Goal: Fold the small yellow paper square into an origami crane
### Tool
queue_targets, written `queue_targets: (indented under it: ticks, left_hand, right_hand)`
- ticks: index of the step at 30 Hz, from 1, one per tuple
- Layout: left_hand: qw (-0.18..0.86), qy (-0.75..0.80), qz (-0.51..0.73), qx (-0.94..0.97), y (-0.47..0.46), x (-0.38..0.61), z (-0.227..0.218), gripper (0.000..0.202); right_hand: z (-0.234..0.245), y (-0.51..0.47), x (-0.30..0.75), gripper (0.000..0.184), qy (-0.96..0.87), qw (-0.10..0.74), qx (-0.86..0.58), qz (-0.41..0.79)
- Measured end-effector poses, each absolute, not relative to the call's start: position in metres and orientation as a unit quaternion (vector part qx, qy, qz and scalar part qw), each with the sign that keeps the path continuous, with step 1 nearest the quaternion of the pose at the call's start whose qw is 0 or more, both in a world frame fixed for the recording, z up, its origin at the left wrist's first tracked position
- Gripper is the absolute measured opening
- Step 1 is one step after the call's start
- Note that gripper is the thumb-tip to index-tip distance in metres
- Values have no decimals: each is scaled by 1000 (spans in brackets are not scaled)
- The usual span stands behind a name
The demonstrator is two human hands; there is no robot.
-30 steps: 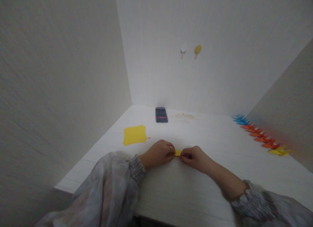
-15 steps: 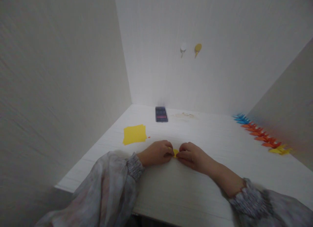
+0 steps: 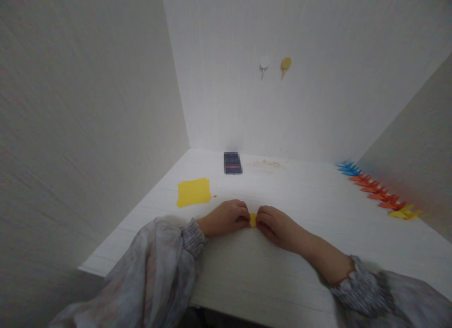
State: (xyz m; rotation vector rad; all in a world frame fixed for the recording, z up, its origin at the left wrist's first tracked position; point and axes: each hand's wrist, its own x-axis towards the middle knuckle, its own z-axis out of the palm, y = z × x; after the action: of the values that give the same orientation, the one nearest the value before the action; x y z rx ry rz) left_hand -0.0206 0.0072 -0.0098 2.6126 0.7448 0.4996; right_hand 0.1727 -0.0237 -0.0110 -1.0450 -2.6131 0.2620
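Observation:
A small piece of yellow paper lies between my two hands on the white table, mostly hidden by my fingers. My left hand pinches its left side, and a ring shows on one finger. From the other side, my right hand has its curled fingers closed on the right edge. Whether the paper is folded is too small to make out. Up and to the left lies a stack of yellow paper sheets, with a tiny orange scrap beside it.
A dark, pixelated phone-like object rests near the back wall. Folded paper figures in blue, orange and yellow line the right side. Two hooks, one white and one yellow, are on the back wall.
My hands stay at the yellow paper, with the fingers shifted slightly and a bit more of it showing. The whole view has moved a little.

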Motion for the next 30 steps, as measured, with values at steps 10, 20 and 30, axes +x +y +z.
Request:
queue_targets:
  ticks: [10,20,30]
  left_hand:
    - [175,265,170,933,9,-18,-12,19]
    - [179,289,177,924,7,-17,-11,18]
    - [217,293,188,912,8,-17,-15,14]
  right_hand:
    - [-12,-26,168,10,-910,135,-386,65]
    - [-23,-20,167,11,-865,182,-451,123]
    - [-26,-17,166,10,-839,179,-494,143]
